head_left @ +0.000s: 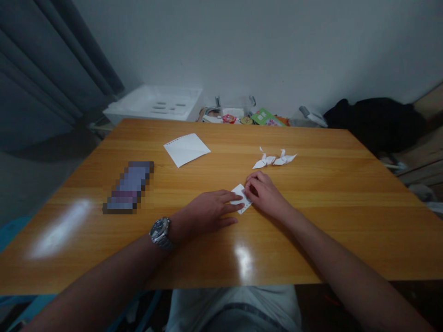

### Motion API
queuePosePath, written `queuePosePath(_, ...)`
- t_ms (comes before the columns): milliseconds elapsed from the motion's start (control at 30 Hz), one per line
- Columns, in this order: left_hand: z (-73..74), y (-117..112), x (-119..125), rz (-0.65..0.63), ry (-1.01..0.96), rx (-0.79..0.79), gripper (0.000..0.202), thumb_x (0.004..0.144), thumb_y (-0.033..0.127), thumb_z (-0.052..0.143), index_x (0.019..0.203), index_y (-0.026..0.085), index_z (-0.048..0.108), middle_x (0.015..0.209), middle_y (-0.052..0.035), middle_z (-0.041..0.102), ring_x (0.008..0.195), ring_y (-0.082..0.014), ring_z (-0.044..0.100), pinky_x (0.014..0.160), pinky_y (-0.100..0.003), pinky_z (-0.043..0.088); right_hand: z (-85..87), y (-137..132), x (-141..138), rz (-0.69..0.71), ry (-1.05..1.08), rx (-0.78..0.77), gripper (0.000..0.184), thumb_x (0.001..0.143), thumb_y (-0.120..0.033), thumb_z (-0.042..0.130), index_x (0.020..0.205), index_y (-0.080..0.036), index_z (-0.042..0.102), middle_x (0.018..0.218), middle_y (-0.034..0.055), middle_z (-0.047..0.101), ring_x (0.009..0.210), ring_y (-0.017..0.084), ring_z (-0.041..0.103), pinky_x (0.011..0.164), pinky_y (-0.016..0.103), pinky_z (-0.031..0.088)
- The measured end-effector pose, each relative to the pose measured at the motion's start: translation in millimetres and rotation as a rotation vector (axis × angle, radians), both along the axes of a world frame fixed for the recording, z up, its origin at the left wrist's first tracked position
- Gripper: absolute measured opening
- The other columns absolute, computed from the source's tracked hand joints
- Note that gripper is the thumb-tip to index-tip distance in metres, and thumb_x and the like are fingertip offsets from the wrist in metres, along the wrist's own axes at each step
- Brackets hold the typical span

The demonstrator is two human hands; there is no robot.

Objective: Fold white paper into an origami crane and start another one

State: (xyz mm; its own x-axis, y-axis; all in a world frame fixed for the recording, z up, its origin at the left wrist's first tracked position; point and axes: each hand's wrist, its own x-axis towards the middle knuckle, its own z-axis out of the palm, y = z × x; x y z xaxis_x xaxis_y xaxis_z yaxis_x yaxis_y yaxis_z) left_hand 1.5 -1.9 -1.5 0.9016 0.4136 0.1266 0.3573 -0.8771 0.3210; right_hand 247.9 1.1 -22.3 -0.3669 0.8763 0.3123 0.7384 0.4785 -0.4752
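Note:
A small folded piece of white paper point(241, 199) lies on the wooden table point(311, 240) in front of me. My left hand point(207, 213), with a metal watch on its wrist, lies flat with fingers stretched out, and its fingertips press on the paper's left side. My right hand point(263, 193) rests on the paper's right edge with its fingers curled and pinched together on the fold.
Two folded white paper cranes point(273, 159) sit behind my right hand. A loose white sheet point(187, 149) lies at the back middle. A blurred dark object point(129, 186) lies to the left. A white bin point(155, 103), clutter and a dark bag point(377, 120) sit beyond the table.

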Motion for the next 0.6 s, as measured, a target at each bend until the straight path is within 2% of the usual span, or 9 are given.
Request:
queuePosePath(200,-0.3,-0.2,-0.9,0.009,0.0,0.013,0.045,0.101,0.04,0.055,0.143,0.025,0.055,0.15,-0.009,0.053,0.133,-0.0263,0.054,0.111,-0.043,0.047,-1.7,0.4,0.4,-0.002,0.006,0.011,0.008,0.094,-0.019,0.06,0.085,-0.02,0.06,0.102,0.0089,0.057,0.099,0.025,0.056,0.094,0.043,0.047)
queuePosePath(500,-1.8,0.5,1.1,-0.011,-0.022,0.0,0.042,0.102,0.038,0.051,0.141,0.021,0.057,0.148,-0.0114,0.055,0.135,-0.0253,0.053,0.114,-0.043,0.044,-3.1,1.7,0.2,-0.003,0.011,0.015,0.007,0.093,-0.02,0.06,0.086,-0.021,0.061,0.103,0.0091,0.057,0.1,0.026,0.055,0.094,0.045,0.047)
queuePosePath(600,-0.9,0.1,0.2,-0.005,-0.008,-0.005,0.045,0.102,0.042,0.051,0.143,0.022,0.055,0.15,-0.011,0.054,0.136,-0.0252,0.052,0.115,-0.043,0.043,-2.3,1.1,-0.3,-0.003,0.013,0.015,0.008,0.093,-0.019,0.06,0.085,-0.021,0.061,0.103,0.0091,0.057,0.1,0.026,0.056,0.094,0.044,0.047)
